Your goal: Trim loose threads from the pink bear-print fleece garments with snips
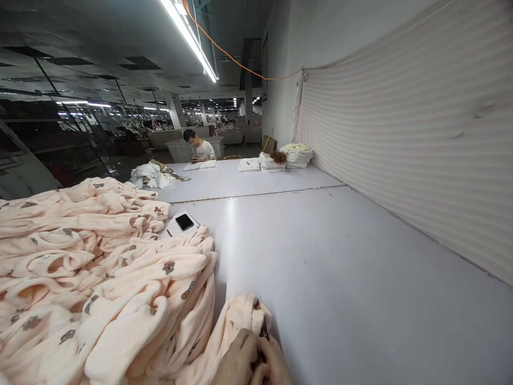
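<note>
At the bottom centre, my left hand (238, 359) and my right hand (277, 362) are close together at the end of a peach fleece garment (242, 313). The left hand's fingers are bent and closed on the fabric. My right hand is curled around a small dark tool (263, 330) with a shiny spot, partly hidden by the fingers, so its exact kind does not show. To the left, a big heap of similar peach garments (120, 299) with brown and blue printed figures covers the table.
A black phone (185, 222) lies on white paper (173, 227) beside the heap. Across the pale table (340, 267), a person (203, 149) sits near white cloth scraps (150, 174) and folded stacks (296, 156). A striped sheet (401, 133) hangs along the right side.
</note>
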{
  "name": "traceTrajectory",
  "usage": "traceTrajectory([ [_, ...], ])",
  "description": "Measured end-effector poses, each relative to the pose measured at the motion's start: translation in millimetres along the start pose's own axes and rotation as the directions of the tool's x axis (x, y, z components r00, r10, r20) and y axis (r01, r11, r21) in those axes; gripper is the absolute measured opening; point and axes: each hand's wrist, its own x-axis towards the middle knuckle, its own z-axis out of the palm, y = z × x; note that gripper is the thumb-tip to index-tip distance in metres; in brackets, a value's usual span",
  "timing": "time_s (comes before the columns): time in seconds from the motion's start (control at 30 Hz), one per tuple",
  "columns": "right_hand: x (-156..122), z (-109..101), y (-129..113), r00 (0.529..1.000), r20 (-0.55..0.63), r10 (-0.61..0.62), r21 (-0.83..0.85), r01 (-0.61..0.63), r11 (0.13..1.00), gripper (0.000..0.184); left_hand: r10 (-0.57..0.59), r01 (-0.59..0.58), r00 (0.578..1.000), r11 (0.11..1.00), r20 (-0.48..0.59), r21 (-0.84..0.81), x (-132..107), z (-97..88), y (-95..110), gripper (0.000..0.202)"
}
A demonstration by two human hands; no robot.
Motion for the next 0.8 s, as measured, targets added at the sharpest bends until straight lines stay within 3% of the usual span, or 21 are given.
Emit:
traceTrajectory([
  [0.1, -6, 0, 3, 1.0, 0.003, -0.002, 0.059, 0.001, 0.998, 0.035, 0.044, -0.037, 0.997, 0.993, -0.059, 0.115, 18, 8.7, -3, 0.017],
  [0.2, -9, 5, -2, 0.999, 0.032, -0.016, 0.054, 0.015, 0.998, 0.038, 0.036, -0.023, 0.992, 0.993, -0.119, 0.115, 19, 7.7, -8, 0.024],
  [0.33, -10, 10, -23, 0.989, 0.069, -0.131, -0.072, 0.136, 0.988, 0.036, -0.035, 0.026, 0.998, 0.987, -0.053, -0.156, 17, -6.8, -8, 0.03],
  [0.43, -8, 6, -44, 0.981, 0.095, -0.172, -0.206, 0.188, 0.96, 0.021, -0.142, 0.161, 0.987, 0.918, 0.077, -0.362, 20, -18.2, -7, 0.012],
  [0.53, -10, -4, -56, 0.975, 0.143, -0.17, -0.344, 0.21, 0.915, 0.008, -0.219, 0.241, 0.97, 0.85, 0.102, -0.468, 20, -24.3, -8, 0.009],
  [0.63, -19, -9, -59, 0.972, 0.164, -0.168, -0.435, 0.224, 0.872, 0.01, -0.266, 0.286, 0.957, 0.786, 0.118, -0.548, 18, -25.7, -12, 0.009],
  [0.8, -28, 13, -61, 0.93, 0.143, -0.338, -0.491, 0.363, 0.792, 0.017, -0.292, 0.304, 0.949, 0.751, 0.119, -0.586, 18, -21.9, -19, 0.02],
])
